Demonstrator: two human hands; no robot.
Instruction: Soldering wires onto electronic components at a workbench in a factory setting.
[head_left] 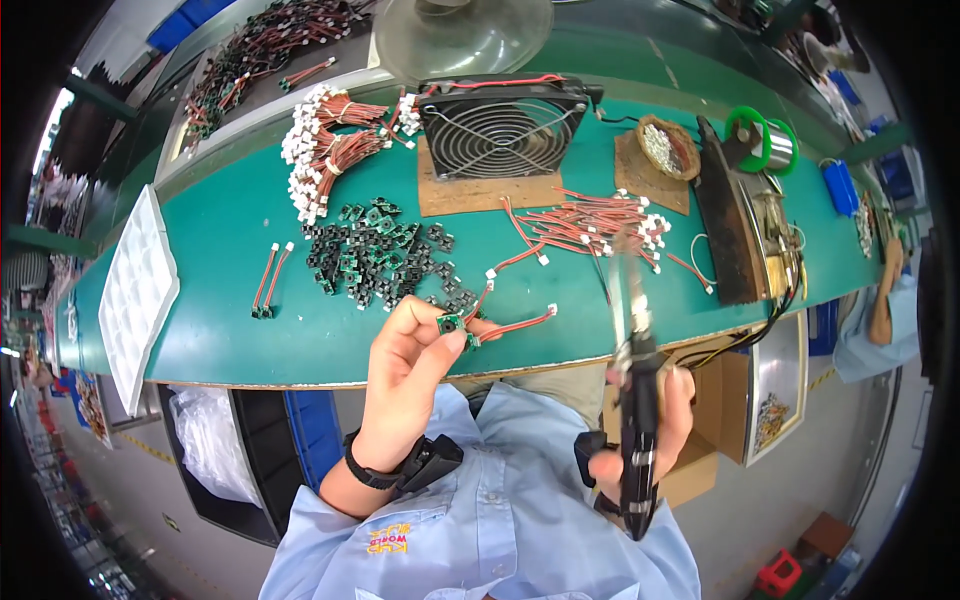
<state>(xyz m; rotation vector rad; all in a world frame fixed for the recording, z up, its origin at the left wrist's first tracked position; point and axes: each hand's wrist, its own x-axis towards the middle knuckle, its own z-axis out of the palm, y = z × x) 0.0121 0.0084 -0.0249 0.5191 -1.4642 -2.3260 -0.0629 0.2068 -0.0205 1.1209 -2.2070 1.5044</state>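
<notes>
My left hand [405,355] is over the bench's front edge, its thumb and fingers pinching a small green circuit board [450,323] with a black part on it. Red and dark wire leads [515,325] with white plugs stick out from between these fingers. My right hand [675,425] is wrapped round the grip of a black soldering gun [640,425], whose metal front end points away over the bench and is smeared by motion. Just beyond my left hand lies a pile of small circuit boards [375,255]. Loose wire leads [590,222] lie beyond the soldering gun.
A black fan [505,130] stands at the back of the green bench [220,330]. Bundled leads [335,150], a white tray [140,290] and two wired boards [268,285] are leftward. Rightward are a round bowl [665,150], a green solder spool [775,145] and dark cables [745,335].
</notes>
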